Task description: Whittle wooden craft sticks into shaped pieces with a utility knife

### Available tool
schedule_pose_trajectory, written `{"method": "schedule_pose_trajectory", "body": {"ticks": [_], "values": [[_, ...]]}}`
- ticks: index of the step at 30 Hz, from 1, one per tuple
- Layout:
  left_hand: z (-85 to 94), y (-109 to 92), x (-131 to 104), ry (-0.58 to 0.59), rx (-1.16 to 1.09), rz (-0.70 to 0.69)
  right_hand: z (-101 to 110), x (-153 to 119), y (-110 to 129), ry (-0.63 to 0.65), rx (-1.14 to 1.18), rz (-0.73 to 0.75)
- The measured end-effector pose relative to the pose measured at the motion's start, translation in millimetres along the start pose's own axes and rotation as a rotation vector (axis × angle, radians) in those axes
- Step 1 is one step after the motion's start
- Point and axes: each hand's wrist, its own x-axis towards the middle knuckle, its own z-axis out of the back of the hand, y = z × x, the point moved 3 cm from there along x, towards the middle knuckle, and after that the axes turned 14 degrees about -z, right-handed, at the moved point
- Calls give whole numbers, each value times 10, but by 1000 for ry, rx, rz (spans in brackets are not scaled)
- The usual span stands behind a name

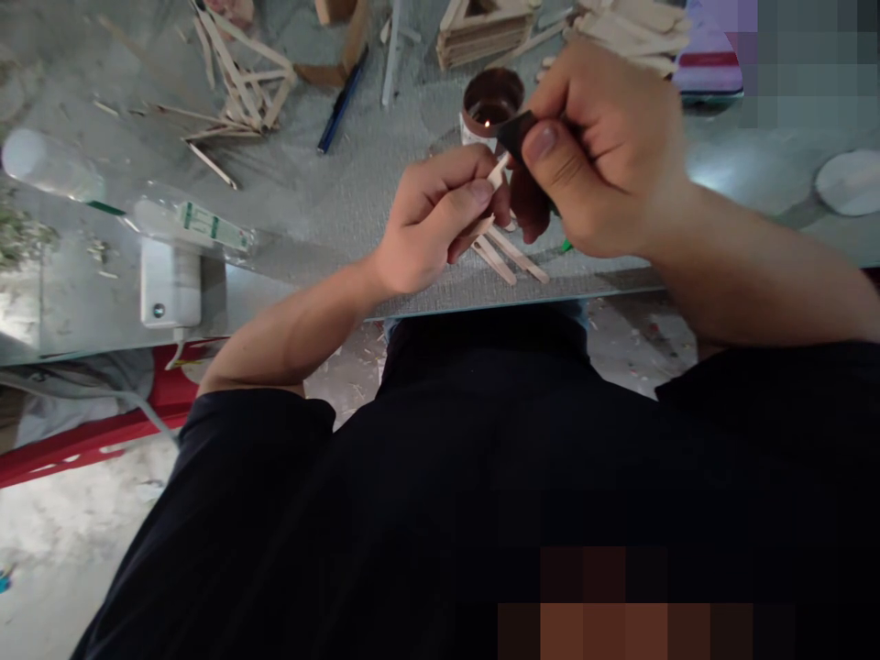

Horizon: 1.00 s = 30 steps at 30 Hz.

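My left hand (436, 211) pinches a pale wooden craft stick (500, 170) between thumb and fingers. My right hand (598, 156) is closed around a small dark object (515, 134), whose kind I cannot make out. The dark object's end meets or overlaps the upper end of the stick. Just beyond both hands stands a brown cup-shaped candle (492, 96) with a small lit flame. Below my hands, loose craft sticks (512, 255) lie near the table's front edge, partly hidden by my fingers.
A stacked craft-stick frame (485, 35) and a stick pile (622, 27) stand at the back. Left of them lie a blue pen (342, 101) and a jumbled stick structure (244, 82). A plastic bottle (199, 220) and white power adapter (170, 286) are at the left; a white round object (849, 181) is right.
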Motion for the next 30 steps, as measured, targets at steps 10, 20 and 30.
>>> {"method": "schedule_pose_trajectory", "body": {"ticks": [10,20,30], "values": [[41,31,-101,-149,605,-198,-87,-67,72,-78,11,-142],[23,264,-108,-368,674,-318,-140,-86,45,-77,142,-203],[85,307,-76,-314,743,-477,-134,-78,51,-23,175,-177]]}}
